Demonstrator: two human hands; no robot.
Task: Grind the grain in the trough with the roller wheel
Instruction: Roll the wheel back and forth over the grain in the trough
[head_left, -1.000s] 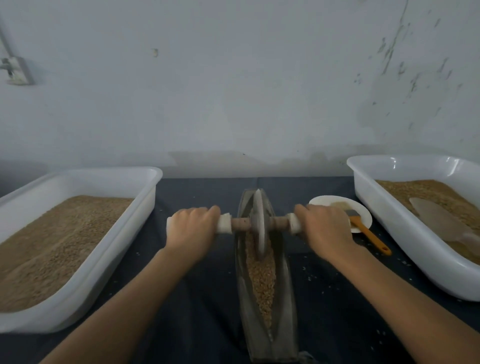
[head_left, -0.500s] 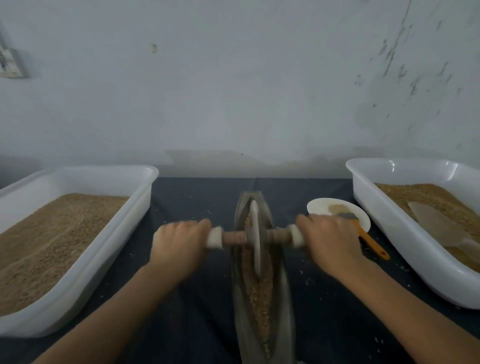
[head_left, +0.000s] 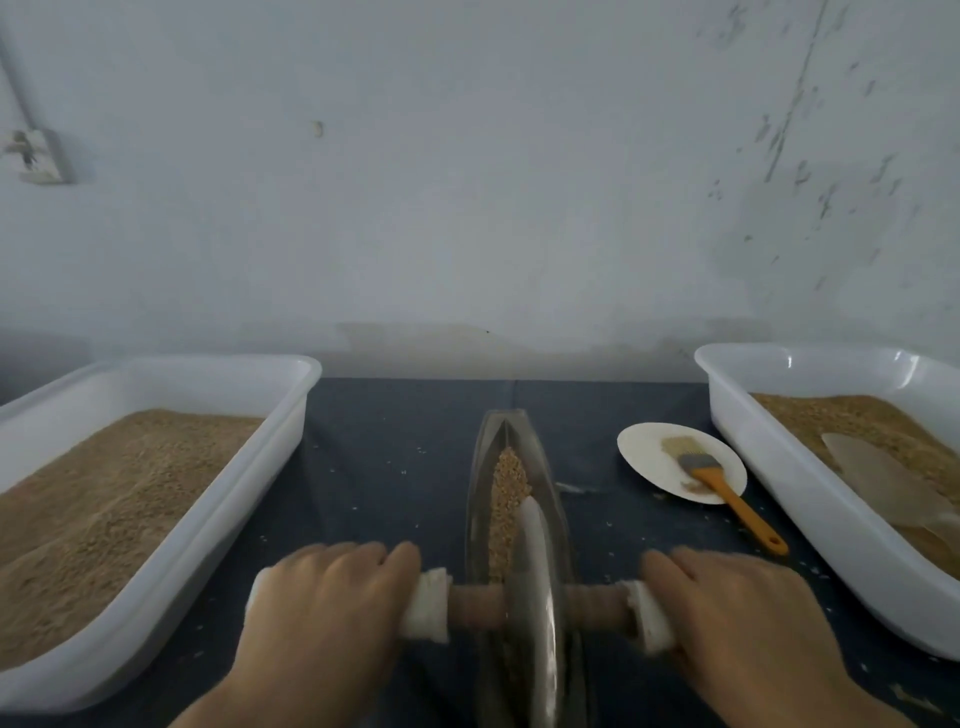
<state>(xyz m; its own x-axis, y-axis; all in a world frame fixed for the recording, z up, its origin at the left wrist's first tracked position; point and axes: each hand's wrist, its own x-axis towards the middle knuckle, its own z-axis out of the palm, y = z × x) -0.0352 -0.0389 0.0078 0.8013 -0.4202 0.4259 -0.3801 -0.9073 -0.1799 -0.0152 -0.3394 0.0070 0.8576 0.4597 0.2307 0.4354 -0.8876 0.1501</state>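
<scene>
A narrow, boat-shaped metal trough (head_left: 550, 483) lies lengthwise on the dark cloth at centre. Tan grain (head_left: 506, 483) fills its far half. The metal roller wheel (head_left: 535, 597) stands upright in the near part of the trough, on a wooden axle (head_left: 478, 605) with white wrapped ends. My left hand (head_left: 327, 618) grips the left end of the axle. My right hand (head_left: 737, 618) grips the right end. The wheel and both hands are blurred.
A white tub (head_left: 171, 540) of grain stands at the left. Another white tub (head_left: 810, 499) at the right holds grain and a pale scoop (head_left: 883, 483). Between the trough and the right tub sits a white plate (head_left: 649, 452) with an orange-handled brush (head_left: 727, 493). Loose grains dot the cloth.
Both hands have pulled the roller wheel towards me, from the far end of the trough to its near part. The grain at the far end now shows.
</scene>
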